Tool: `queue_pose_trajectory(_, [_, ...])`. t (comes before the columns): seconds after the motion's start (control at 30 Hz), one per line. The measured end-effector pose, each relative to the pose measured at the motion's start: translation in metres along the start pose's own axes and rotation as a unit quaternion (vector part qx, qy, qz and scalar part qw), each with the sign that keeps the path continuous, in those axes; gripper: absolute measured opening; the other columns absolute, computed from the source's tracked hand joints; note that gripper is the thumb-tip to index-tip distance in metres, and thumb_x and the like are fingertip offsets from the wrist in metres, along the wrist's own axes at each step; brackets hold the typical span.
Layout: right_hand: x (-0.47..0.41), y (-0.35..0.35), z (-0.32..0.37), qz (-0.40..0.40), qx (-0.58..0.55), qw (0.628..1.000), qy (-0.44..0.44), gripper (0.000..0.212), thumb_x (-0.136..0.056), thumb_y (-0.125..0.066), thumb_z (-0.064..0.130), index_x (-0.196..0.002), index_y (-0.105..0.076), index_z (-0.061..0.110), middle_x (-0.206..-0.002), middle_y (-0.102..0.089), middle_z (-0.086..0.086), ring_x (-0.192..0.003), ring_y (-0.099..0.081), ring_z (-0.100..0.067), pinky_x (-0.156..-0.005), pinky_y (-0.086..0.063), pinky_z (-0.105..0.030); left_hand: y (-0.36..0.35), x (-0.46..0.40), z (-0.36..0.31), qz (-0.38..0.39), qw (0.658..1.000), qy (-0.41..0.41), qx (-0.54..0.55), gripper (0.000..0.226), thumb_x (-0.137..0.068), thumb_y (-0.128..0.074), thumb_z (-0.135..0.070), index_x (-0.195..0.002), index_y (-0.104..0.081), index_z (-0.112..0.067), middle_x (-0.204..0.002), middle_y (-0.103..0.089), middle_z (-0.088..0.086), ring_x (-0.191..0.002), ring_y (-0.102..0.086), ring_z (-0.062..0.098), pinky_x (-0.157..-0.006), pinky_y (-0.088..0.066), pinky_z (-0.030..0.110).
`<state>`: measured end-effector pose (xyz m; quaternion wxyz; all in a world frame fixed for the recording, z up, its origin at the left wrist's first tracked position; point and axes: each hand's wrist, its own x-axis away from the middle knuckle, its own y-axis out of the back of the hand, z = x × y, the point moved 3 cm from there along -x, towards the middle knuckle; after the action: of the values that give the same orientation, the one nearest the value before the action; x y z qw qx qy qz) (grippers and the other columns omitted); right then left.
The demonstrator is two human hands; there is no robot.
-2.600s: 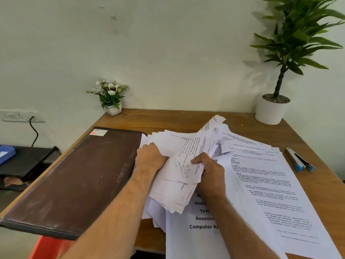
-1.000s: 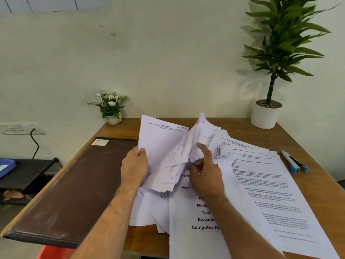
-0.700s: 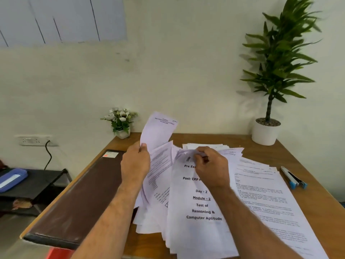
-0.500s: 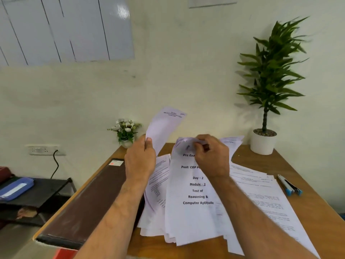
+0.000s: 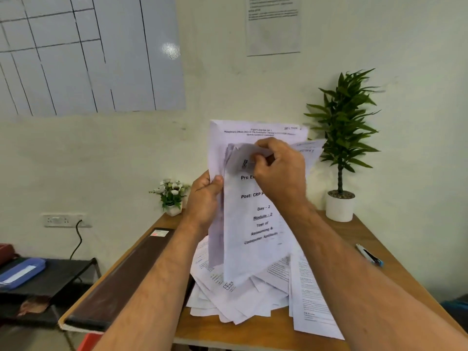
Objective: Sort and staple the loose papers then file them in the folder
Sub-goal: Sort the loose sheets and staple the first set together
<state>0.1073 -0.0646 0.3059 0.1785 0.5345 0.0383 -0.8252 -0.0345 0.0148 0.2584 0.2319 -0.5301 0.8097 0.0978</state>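
Above the table [image 5: 329, 224], upright papers [image 5: 255, 239] stood between both hands, left hand [image 5: 202, 201] gripping their edge, right hand [image 5: 278, 171] fingers [image 5: 263, 148] pinching the top.

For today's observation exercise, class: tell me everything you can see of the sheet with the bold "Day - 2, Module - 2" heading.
The cover sheet is white paper printed with bold black lines, among them "Day - 2" and "Module - 2". It is held up almost upright above the loose papers on the wooden table, at the front of a small held bundle. The right hand pinches its curled top edge and hides part of the text; the left hand grips the bundle's left edge. Its lower lines look blurred.
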Motion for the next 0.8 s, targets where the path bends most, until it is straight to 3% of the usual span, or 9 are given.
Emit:
queue_pose_trajectory(0.07, [-0.006, 0.007, 0.009, 0.040, 0.042, 0.998, -0.013, 0.024, -0.082, -0.064, 0.012, -0.104, -0.072, 0.020, -0.094, -0.071, 0.002, -0.086, -0.064, -0.020, -0.076, -0.051, -0.031, -0.006, 0.006, 0.000, 0.021, 0.999, 0.012, 0.043, 0.030, -0.107, -0.039, -0.003, -0.108, -0.067, -0.015, -0.089, -0.079, -0.005, -0.083, -0.074, 0.008, -0.076, -0.058, 0.023])
queue_pose_trajectory(0.17, [-0.004, 0.012, 0.011, 0.093, 0.103, 0.989, -0.044, 0.031, -0.083, -0.059, 0.014, -0.112, -0.069, 0.021, -0.101, -0.071, -0.001, -0.095, -0.062, -0.023, -0.073, -0.044, -0.029, -0.013, 0.015, 0.012, 0.022, 0.994, 0.034, 0.103, 0.028, -0.108, -0.041, -0.008, -0.111, -0.068, -0.015, -0.100, -0.078, 0.001, -0.093, -0.072, 0.016, -0.091, -0.058, 0.033])
queue_pose_trajectory(0.3, [0.019, 0.010, -0.007, 0.129, 0.149, 0.977, -0.079, 0.035, -0.085, -0.056, 0.014, -0.118, -0.066, 0.021, -0.106, -0.070, -0.003, -0.101, -0.062, -0.026, -0.077, -0.045, -0.031, -0.027, 0.033, 0.039, 0.054, 0.987, 0.087, 0.127, 0.029, -0.106, -0.048, -0.031, -0.114, -0.070, -0.014, -0.110, -0.076, 0.009, -0.102, -0.071, 0.024, -0.094, -0.054, 0.044])
queue_pose_trajectory(0.4, [0.042, 0.006, -0.028, 0.156, 0.175, 0.968, -0.087, 0.035, -0.086, -0.057, 0.014, -0.120, -0.065, 0.019, -0.111, -0.069, -0.006, -0.104, -0.061, -0.028, -0.082, -0.045, -0.033, -0.038, 0.051, 0.068, 0.087, 0.984, 0.110, 0.109, 0.029, -0.094, -0.069, -0.011, -0.123, -0.065, -0.011, -0.113, -0.075, 0.015, -0.097, -0.072, 0.030, -0.086, -0.058, 0.045])
queue_pose_trajectory(0.47, [0.060, 0.005, -0.043, 0.184, 0.153, 0.967, -0.084, 0.035, -0.088, -0.058, 0.012, -0.122, -0.064, 0.018, -0.115, -0.065, -0.006, -0.103, -0.061, -0.028, -0.085, -0.046, -0.034, -0.039, 0.063, 0.093, 0.094, 0.979, 0.146, 0.104, 0.038, -0.091, -0.067, 0.002, -0.126, -0.062, -0.012, -0.114, -0.074, 0.016, -0.099, -0.072, 0.033, -0.085, -0.059, 0.048])
queue_pose_trajectory(0.6, [0.098, 0.008, -0.078, 0.218, 0.098, 0.969, -0.063, 0.058, -0.085, -0.066, 0.007, -0.137, -0.054, 0.028, -0.144, -0.042, 0.001, -0.095, -0.062, -0.024, -0.083, -0.053, -0.036, -0.032, 0.079, 0.135, 0.082, 0.965, 0.227, 0.101, 0.039, -0.095, -0.063, 0.002, -0.129, -0.061, -0.016, -0.114, -0.075, 0.012, -0.103, -0.073, 0.036, -0.082, -0.061, 0.047])
queue_pose_trajectory(0.7, [0.120, 0.021, -0.114, 0.203, 0.144, 0.962, -0.108, 0.068, -0.082, -0.072, 0.012, -0.142, -0.046, 0.031, -0.148, -0.034, 0.000, -0.123, -0.046, -0.024, -0.100, -0.046, -0.043, -0.027, 0.084, 0.160, 0.066, 0.950, 0.273, 0.133, 0.040, -0.093, -0.062, 0.005, -0.130, -0.061, -0.010, -0.116, -0.074, 0.015, -0.104, -0.072, 0.036, -0.082, -0.061, 0.047])
queue_pose_trajectory(0.8, [0.139, 0.037, -0.146, 0.205, 0.216, 0.936, -0.190, 0.070, -0.081, -0.077, 0.028, -0.142, -0.043, 0.028, -0.146, -0.036, -0.002, -0.130, -0.036, -0.027, -0.108, -0.036, -0.050, -0.021, 0.088, 0.182, 0.045, 0.939, 0.305, 0.156, 0.041, -0.092, -0.061, 0.006, -0.130, -0.062, -0.010, -0.117, -0.074, 0.015, -0.104, -0.072, 0.036, -0.083, -0.061, 0.048])
